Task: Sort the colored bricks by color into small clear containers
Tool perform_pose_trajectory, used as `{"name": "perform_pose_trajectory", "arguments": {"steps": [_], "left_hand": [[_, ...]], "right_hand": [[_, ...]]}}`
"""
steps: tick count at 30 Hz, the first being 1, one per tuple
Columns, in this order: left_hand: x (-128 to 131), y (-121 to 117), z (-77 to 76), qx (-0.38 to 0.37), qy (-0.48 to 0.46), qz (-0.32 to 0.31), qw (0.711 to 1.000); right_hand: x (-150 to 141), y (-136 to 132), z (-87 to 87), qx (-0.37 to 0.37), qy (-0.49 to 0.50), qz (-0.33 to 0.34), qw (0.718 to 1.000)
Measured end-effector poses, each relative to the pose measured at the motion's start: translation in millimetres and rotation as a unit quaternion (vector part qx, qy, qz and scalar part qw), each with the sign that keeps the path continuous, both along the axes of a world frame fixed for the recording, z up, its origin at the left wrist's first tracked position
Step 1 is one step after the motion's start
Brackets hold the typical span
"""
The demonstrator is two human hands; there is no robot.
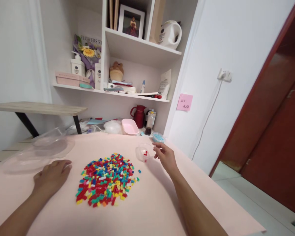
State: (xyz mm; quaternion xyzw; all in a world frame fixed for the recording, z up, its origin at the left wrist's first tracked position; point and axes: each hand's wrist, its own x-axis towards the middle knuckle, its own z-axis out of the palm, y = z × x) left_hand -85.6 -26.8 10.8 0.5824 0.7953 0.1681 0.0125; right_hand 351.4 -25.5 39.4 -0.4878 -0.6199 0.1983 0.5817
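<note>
- Pale pink tabletop (147,218) bears a multicoloured heap of small plastic bricks (108,178)
- Left hand (51,177) rests, thumb and forefinger slightly apart
- Right hand (166,158), fingers parted, beside clear round plastic tub (140,153)
- Red bricks (145,154) within: sorting, apparently; next calls for fine pinch

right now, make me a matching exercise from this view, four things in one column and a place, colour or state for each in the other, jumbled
1. left hand
2. cup
3. jug
4. right hand

a. dark red, with a handle
b. just right of the cup
c. left of the pile
d. clear, with a few red pieces in it

Pairs: 1-c, 2-d, 3-a, 4-b
</note>
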Motion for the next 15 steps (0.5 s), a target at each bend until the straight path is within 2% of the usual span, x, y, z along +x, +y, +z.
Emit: {"name": "perform_pose_trajectory", "arguments": {"steps": [3,6,10,15], "left_hand": [[0,0,-0.1,0.000,-0.001,-0.003,1.000],[0,0,-0.6,0.003,-0.002,-0.003,1.000],[0,-1,-1.4,0.007,0.000,-0.003,1.000],[0,0,-3.0,0.019,0.010,-0.006,1.000]], "right_hand": [[-9,-6,-1.4,-0.025,-0.054,0.119,0.991],[-24,-9,-5.0,-0.017,-0.161,0.218,0.962],[-41,-8,-15.5,-0.005,-0.238,0.254,0.937],[-49,-4,-29.7,-0.015,-0.328,0.243,0.913]]}}
